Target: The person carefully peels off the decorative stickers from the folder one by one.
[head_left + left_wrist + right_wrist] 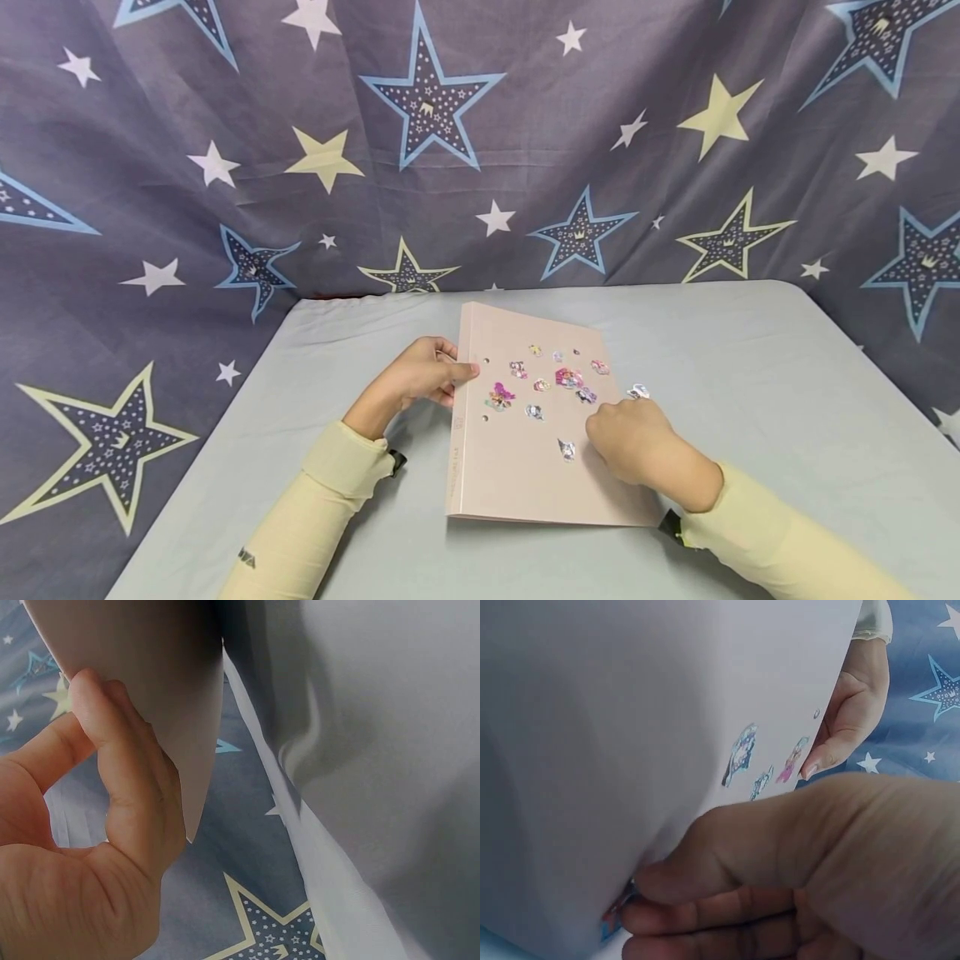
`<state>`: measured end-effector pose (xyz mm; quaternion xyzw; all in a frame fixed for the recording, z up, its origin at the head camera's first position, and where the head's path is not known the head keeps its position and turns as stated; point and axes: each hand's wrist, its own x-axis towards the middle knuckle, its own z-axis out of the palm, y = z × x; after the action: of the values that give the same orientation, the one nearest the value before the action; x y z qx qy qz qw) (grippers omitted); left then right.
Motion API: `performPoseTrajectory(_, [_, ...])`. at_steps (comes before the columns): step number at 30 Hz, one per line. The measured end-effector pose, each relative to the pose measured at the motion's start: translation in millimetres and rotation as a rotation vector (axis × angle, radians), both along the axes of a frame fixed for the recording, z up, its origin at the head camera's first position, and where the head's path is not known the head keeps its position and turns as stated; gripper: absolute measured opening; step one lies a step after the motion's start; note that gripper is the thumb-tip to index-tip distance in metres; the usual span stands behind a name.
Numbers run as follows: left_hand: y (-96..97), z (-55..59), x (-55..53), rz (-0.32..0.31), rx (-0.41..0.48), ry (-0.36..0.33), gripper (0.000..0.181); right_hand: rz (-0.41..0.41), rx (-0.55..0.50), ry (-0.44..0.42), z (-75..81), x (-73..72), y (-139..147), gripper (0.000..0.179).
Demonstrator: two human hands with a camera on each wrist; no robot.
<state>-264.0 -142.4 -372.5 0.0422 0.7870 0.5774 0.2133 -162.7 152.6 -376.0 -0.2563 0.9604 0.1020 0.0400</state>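
A pale pink binder [517, 492] stands tilted on the table, its front cover scattered with several shiny cartoon stickers [568, 378]. My left hand [423, 371] grips the binder's spine edge, thumb on the front and fingers behind. From the left wrist view, those fingers [124, 765] lie against the binder's back [184, 697]. At the right side of the cover, my right hand [633, 442] has its fingers curled. The right wrist view has thumb and forefinger pinching a small red and blue sticker [612, 921] at the cover, partly hidden by the fingertips.
A grey-blue cloth covers the table [787, 400]. Behind it hangs a dark curtain [517, 167] with stars. Beside the right knuckles, past the binder's edge, a silvery sticker [638, 390] shows; what it rests on is unclear. Two metal rivets [486, 361] sit near the spine.
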Motion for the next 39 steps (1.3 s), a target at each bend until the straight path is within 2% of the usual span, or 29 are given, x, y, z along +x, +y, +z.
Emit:
performPoseTrajectory(10, [-0.2,0.0,0.2,0.006,-0.003,0.001,0.039,0.012,-0.001,0.029,-1.6,0.4,1,0.015])
performPoseTrajectory(26, [0.5,0.3,-0.4,0.022,-0.019,-0.006,0.038,0.027,0.060,0.061,2.1,-1.3,4,0.015])
performPoseTrajectory(39, [1.1,0.5,-0.7,0.025,-0.014,-0.015,0.038,0.012,0.030,0.033,6.1,-10.6,13,0.012])
